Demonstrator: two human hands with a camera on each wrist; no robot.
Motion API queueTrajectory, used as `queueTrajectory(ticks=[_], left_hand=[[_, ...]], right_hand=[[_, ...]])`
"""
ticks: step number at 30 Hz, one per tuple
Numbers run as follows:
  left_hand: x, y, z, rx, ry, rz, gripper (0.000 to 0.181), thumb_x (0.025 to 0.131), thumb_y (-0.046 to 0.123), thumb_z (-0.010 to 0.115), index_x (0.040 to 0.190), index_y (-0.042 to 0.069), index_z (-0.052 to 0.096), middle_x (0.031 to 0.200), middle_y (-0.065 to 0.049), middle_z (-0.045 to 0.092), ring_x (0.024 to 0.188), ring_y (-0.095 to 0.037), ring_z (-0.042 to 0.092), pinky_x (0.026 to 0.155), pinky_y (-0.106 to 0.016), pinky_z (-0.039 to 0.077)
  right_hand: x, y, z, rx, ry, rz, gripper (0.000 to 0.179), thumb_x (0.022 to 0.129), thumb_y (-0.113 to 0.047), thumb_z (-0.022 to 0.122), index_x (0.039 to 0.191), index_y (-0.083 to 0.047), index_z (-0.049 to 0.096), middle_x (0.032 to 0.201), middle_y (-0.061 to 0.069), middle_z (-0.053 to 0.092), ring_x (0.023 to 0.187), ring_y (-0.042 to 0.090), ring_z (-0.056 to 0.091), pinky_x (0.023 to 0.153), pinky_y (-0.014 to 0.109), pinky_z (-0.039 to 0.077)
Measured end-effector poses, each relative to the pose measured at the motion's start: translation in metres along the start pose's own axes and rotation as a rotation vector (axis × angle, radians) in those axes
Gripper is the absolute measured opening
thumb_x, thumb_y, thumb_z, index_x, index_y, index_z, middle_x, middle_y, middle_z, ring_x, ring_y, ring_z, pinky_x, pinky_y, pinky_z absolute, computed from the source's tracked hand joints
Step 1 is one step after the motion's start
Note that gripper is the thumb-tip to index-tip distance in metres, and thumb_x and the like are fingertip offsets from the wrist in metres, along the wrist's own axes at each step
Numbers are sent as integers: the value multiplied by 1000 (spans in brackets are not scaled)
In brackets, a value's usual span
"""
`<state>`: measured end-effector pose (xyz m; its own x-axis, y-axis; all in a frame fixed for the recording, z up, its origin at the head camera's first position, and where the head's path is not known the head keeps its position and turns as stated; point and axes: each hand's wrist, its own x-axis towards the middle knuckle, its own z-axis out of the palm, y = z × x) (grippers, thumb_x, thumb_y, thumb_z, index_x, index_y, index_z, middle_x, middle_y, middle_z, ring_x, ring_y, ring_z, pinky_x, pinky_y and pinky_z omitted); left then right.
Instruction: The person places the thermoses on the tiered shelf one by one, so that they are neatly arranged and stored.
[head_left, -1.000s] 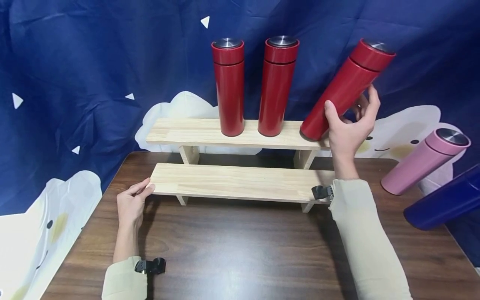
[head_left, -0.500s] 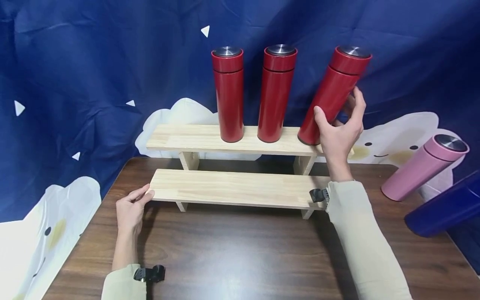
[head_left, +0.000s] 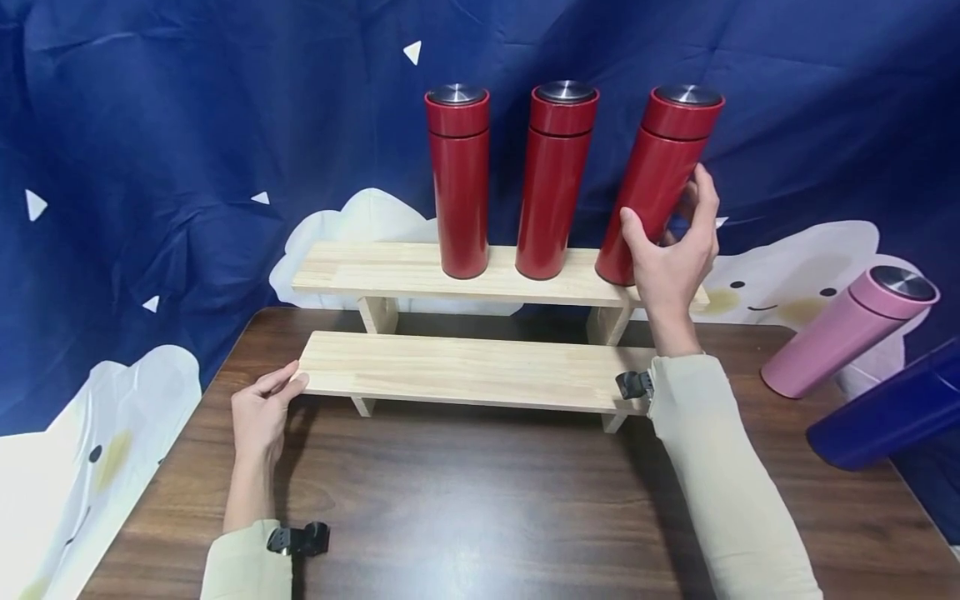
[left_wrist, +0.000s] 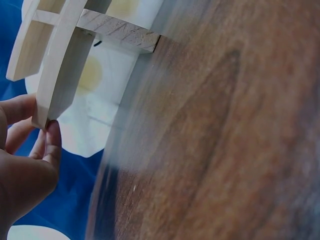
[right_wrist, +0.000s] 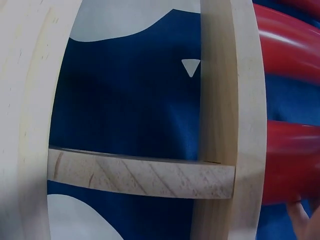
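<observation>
My right hand point(head_left: 673, 260) grips the rightmost red thermos bottle point(head_left: 663, 162) with thumb and fingers around its lower half. Its base is at the right part of the upper shelf board point(head_left: 375, 268), and its top leans a little to the right. Two more red thermos bottles, a left one point(head_left: 461, 192) and a middle one point(head_left: 557, 183), stand upright on that board. At the left end of the lower shelf board point(head_left: 465, 369), my left hand point(head_left: 258, 412) pinches the wood; the left wrist view shows fingers point(left_wrist: 52, 137) on both faces of the board end.
On the right of the brown table point(head_left: 465, 492) stand a pink thermos bottle point(head_left: 843, 337) and a dark blue bottle point(head_left: 888, 412), partly cut off by the frame. A blue curtain point(head_left: 187, 125) with white cloud shapes hangs behind the two-tier stand.
My right hand has shifted left and tipped the red thermos bottle from a strong rightward lean to nearly upright, its base staying on the upper board. My left hand stays at the lower board's end.
</observation>
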<state>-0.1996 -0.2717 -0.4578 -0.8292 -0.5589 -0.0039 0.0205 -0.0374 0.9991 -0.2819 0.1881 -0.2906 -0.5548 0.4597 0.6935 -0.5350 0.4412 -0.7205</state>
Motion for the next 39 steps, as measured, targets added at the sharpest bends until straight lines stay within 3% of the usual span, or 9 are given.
queueTrajectory(ticks=[10,17,24,29,36,39], left_hand=[[-1,1,-1,7,-3,-2,30,83,-9,77,112,-2,75,111,-7,75,99,-5,67,84,-13,53],[-1,1,-1,24,7,-21,30,83,-8,77,112,0,75,116,-9,74,101,-5,66,85,-12,51],[-2,1,0,6,2,-24,31,83,-9,76,114,-2,74,116,-10,73,103,-8,66,87,-13,51],[-3,0,2,-10,8,-19,30,83,-10,76,113,-2,75,118,-12,72,102,-8,66,86,-14,52],[-3,0,1,5,13,-16,32,83,-9,77,115,-3,73,115,-9,73,103,-9,66,86,-13,52],[-2,-1,1,-13,12,-20,35,83,-10,77,117,-6,71,111,-6,74,104,-10,65,87,-13,52]], right_hand=[[0,7,0,9,-14,-20,77,81,-24,82,149,-15,48,134,1,61,118,17,57,87,26,51],[1,18,-2,12,-28,2,77,80,-26,82,149,-16,48,137,-1,59,122,14,55,91,29,51],[2,35,-7,22,12,21,74,78,-28,84,144,-13,53,136,-3,60,121,13,56,91,29,52],[-8,39,-20,41,42,50,68,81,-23,83,142,-11,54,134,1,61,120,14,57,92,29,50],[-23,20,-36,92,58,104,63,85,-12,78,142,-5,51,133,12,59,122,27,56,96,30,51],[-26,16,-42,126,52,136,63,85,-11,77,142,-5,50,132,13,59,122,26,56,95,30,51]])
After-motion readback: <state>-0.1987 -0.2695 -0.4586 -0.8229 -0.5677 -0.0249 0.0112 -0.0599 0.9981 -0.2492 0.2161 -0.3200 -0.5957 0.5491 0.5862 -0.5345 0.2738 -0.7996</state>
